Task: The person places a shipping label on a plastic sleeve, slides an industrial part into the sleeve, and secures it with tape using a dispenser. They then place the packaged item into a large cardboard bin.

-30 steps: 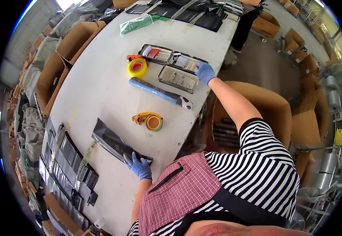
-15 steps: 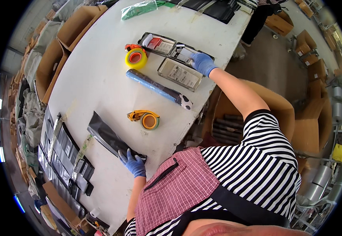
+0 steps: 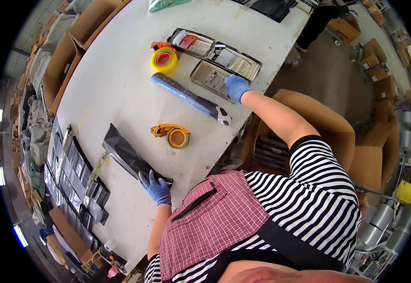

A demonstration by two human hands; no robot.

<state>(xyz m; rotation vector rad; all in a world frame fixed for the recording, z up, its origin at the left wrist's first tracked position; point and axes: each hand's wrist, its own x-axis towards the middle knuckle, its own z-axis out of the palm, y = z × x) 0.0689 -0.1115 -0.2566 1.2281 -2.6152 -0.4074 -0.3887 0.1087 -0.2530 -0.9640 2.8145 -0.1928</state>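
Note:
My left hand [image 3: 157, 189], in a blue glove, lies with its fingers spread on the near end of a long black plastic packet [image 3: 130, 153]. My right hand [image 3: 237, 88], gloved the same way, is at the right edge of a shallow tray of printed labels [image 3: 213, 79]. Its fingers are bent together, and what they hold, if anything, is hidden. Behind it stands a tray of white cards [image 3: 236, 61], and left of that a tray with red and white cards [image 3: 191, 43]. A rolled blue-and-dark item in clear wrap [image 3: 186, 98] lies in front of the trays.
An orange tape dispenser with a yellow roll [image 3: 164, 59] and a yellow tape dispenser [image 3: 176, 137] sit on the white table [image 3: 120, 104]. Several flat black bags [image 3: 75, 174] lie at its left edge. Cardboard boxes [image 3: 318, 122] stand on the right, and a person's dark-clothed leg [image 3: 316, 26] shows at the far right.
My right hand has moved back from the card tray to the label tray nearer me. My left hand stays on the black packet. The view has shifted slightly.

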